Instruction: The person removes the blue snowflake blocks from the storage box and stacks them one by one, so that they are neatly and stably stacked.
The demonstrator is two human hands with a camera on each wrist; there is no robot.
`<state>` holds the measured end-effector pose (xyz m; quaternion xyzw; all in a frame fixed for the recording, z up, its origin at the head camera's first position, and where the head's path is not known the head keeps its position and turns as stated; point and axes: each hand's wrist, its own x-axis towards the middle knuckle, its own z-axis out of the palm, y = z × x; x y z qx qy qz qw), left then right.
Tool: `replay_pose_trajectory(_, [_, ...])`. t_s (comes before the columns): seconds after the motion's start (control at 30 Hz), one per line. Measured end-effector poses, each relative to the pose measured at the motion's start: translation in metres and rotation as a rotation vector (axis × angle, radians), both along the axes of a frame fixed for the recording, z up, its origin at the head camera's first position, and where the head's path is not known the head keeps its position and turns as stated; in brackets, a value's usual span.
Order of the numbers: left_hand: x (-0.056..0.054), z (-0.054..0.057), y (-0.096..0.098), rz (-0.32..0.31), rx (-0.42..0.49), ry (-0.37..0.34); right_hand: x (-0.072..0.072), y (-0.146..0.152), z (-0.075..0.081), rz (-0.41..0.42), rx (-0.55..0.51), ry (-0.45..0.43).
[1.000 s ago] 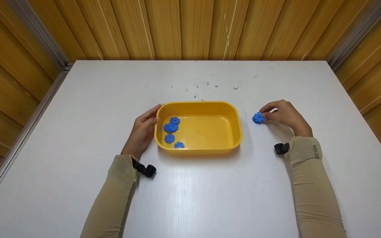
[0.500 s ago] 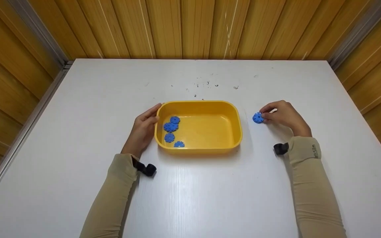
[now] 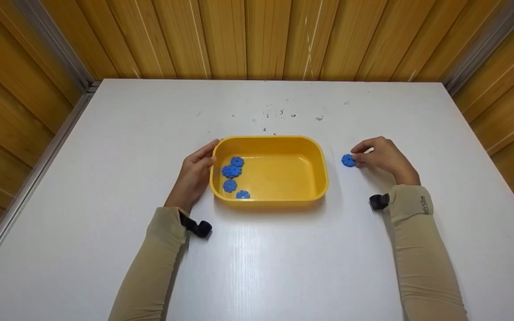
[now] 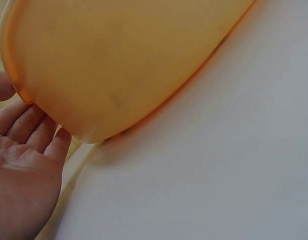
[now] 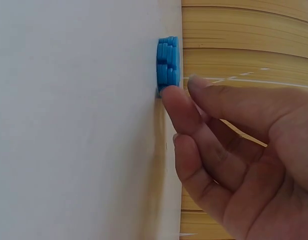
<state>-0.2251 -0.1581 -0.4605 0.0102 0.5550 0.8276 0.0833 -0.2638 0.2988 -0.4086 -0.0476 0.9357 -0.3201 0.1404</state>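
On the white table sits a yellow plastic tub (image 3: 279,203), with several blue notched discs (image 3: 230,186) lying at the left end of its floor. My left hand (image 3: 191,174) holds the tub's left end. Its thumb is at the rim and its fingers lie against the outer wall, as the left wrist view (image 4: 28,165) also shows. To the right of the tub, my right hand (image 3: 384,158) pinches a small stack of blue notched discs (image 3: 347,160) at its edge. Seen edge-on in the right wrist view, the stack (image 5: 168,62) shows layered discs low over the tabletop.
The white table (image 3: 257,267) extends around the tub, with small dark marks (image 3: 281,113) behind it. Wood-look panels (image 3: 266,40) rise along the back and both sides. A black wrist camera (image 3: 201,228) juts from the left cuff, another (image 3: 378,202) from the right.
The blue discs at my right fingertips looked offset a second ago and now line up as one round outline. My left hand and the tub stay in place.
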Motion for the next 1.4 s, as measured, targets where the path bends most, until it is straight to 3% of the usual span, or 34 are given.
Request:
replay_pose_trajectory(0.47, [-0.002, -0.002, 0.002, -0.003, 0.008, 0.003, 0.007, -0.005, 0.011, -0.015, 0.029, -0.011])
replay_pose_trajectory(1.4, [-0.002, -0.001, -0.001, 0.002, 0.016, 0.0, 0.005, -0.073, 0.078, 0.184, 0.015, 0.172])
